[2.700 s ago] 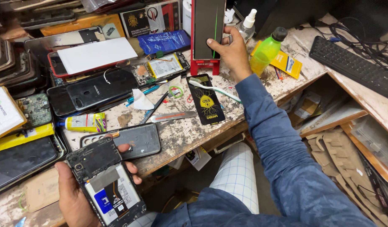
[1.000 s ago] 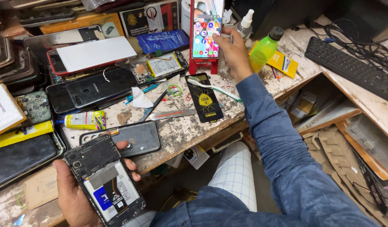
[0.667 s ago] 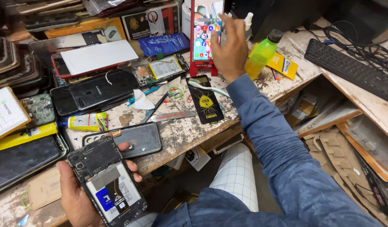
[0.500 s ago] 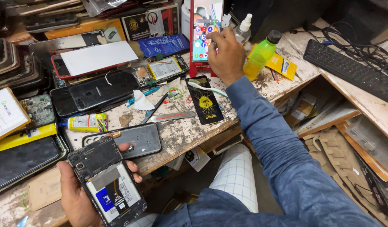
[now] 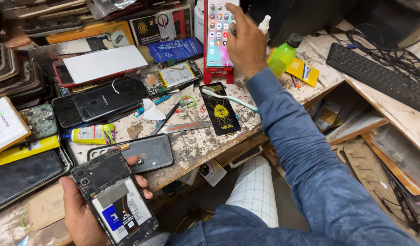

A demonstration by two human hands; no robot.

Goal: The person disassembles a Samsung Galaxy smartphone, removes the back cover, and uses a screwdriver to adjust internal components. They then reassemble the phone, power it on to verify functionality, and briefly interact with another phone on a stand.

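My left hand [image 5: 80, 209] holds an opened phone [image 5: 114, 198] with its back cover off, the battery and dark circuit board showing, low at the near edge of the worn workbench [image 5: 191, 141]. My right hand [image 5: 245, 43] reaches to the back of the bench and touches the right side of a lit phone [image 5: 219, 32], which stands upright in a red stand [image 5: 217, 74] and shows a screen of app icons. A grey phone back cover [image 5: 141, 152] lies just beyond the opened phone.
A black phone shell [image 5: 98, 102], a red phone under a white sheet [image 5: 103, 64], a glue tube [image 5: 89, 134], a toothbrush [image 5: 228, 98], a black packet [image 5: 221, 114] and tweezers litter the bench. A green bottle [image 5: 282, 54] and black keyboard [image 5: 378, 77] are on the right.
The standing phone's screen went from dark to lit with icons. My right hand shifted from its lower right edge up along its right side. My left hand stayed put.
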